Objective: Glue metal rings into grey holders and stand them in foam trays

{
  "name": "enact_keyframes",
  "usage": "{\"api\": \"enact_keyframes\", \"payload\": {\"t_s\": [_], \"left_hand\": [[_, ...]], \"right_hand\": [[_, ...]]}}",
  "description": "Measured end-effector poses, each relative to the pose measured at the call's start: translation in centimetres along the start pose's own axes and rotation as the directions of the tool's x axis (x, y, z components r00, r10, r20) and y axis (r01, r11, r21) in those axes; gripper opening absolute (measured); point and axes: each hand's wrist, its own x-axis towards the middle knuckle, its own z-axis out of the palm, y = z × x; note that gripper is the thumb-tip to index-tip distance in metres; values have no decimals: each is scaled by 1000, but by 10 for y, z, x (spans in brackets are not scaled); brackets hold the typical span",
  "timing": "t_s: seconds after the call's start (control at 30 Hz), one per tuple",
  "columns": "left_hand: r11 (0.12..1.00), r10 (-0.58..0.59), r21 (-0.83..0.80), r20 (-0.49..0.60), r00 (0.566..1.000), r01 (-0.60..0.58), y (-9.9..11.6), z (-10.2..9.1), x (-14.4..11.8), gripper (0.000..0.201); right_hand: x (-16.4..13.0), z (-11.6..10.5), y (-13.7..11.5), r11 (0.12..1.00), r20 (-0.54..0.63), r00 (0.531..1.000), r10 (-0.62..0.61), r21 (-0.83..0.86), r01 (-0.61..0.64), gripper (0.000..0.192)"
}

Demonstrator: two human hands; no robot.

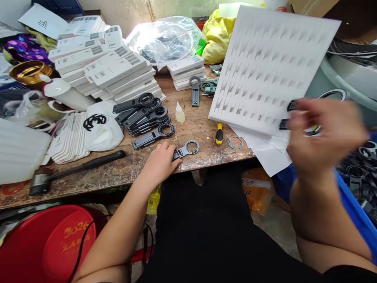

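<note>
At the table's front edge my left hand (160, 163) is closed over the flat arm of a grey ring-headed plastic part (193, 147), whose ring points right. My right hand (326, 133) is raised at the right, smeared by motion, its fingers curled; whether it holds anything is unclear. Close to its fingertips, two dark ring-headed parts (284, 124) sit at the edge of a white slotted foam sheet (265, 67), partly hidden by the hand. A loose thin metal ring (235, 142) lies between my hands, beside a yellow-black screwdriver (219, 133).
Left of centre lies a pile of similar grey parts (147, 114), with a small glue bottle (180, 113) beside it. A hammer (79, 171) lies near the front edge. Stacked white boxes (118, 70) stand behind. A blue bin (350, 204) of parts is at the right.
</note>
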Motion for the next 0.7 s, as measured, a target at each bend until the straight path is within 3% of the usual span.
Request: {"api": "enact_keyframes", "payload": {"t_s": [0.07,0.17,0.27,0.33,0.43,0.53,0.57,0.63,0.67,0.7], "left_hand": [[999,10,-46,-67,998,-13,2,13,-1,24],[977,103,-161,-226,969,-142,9,18,-1,23],[925,237,-201,-356,904,-321,23,12,2,24],[891,313,-182,-420,852,-417,37,6,10,23],[837,402,-120,-528,748,-534,65,-4,32,27],[794,451,-65,-604,657,-605,99,-12,65,42],[790,458,-58,-606,650,-610,110,-15,78,51],[802,481,-40,-548,684,-596,130,-17,104,69],[811,502,-22,-488,714,-585,139,-17,117,72],[821,519,-3,-411,750,-571,146,-16,128,73]], "right_hand": [[-20,35,-41,966,272,956,-114,256,43,23],[-40,82,-81,920,638,764,-93,349,-180,28],[-39,100,-87,838,792,610,-27,351,-418,27],[-28,91,-77,765,819,573,-13,377,-522,30],[-2,55,-55,775,802,597,-15,386,-500,25],[34,5,-29,892,727,687,-1,311,-328,27],[49,-11,-19,926,663,748,15,273,-260,26],[81,-37,6,983,447,890,89,104,-151,24],[97,-46,20,991,306,942,137,-48,-129,24],[113,-51,36,969,223,957,186,-201,-141,27]]}}
